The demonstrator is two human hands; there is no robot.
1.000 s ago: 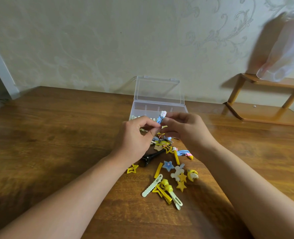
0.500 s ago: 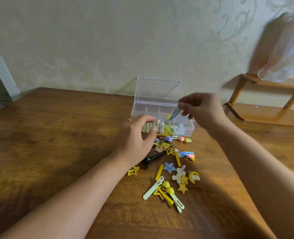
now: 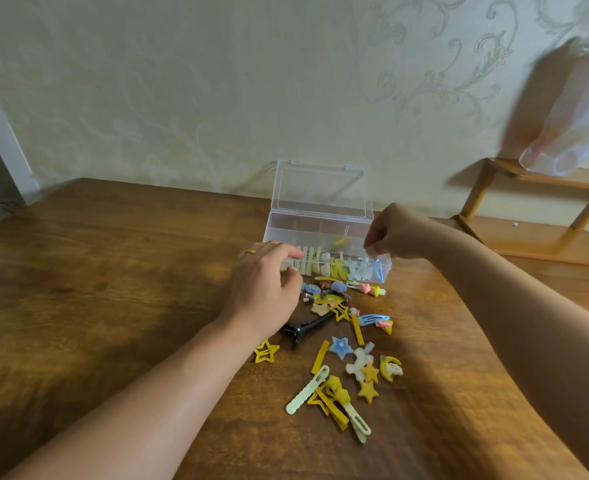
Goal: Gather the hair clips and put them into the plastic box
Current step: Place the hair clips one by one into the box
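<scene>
The clear plastic box [image 3: 320, 230] stands open at the back of the wooden table [image 3: 113, 271], with several pale yellow and blue hair clips in its front compartments. My left hand [image 3: 265, 289] grips the box's front left corner, thumb on the rim. Over the box's right end, my right hand [image 3: 393, 233] has its fingers pinched just above a blue hair clip [image 3: 378, 270] standing inside; whether they touch it is unclear. Several loose hair clips [image 3: 340, 348] lie scattered in front of the box, among them a black clip [image 3: 307, 329] and a yellow star outline [image 3: 266, 351].
A low wooden shelf [image 3: 528, 237] stands at the right against the wall, with a translucent plastic bag [image 3: 570, 116] hanging above it. The wall runs close behind the box. The table's left corner lies near a doorway.
My right hand carried the blue clip from in front of the box to its right end and lowered it inside. My left hand shifted to the box's left corner.
</scene>
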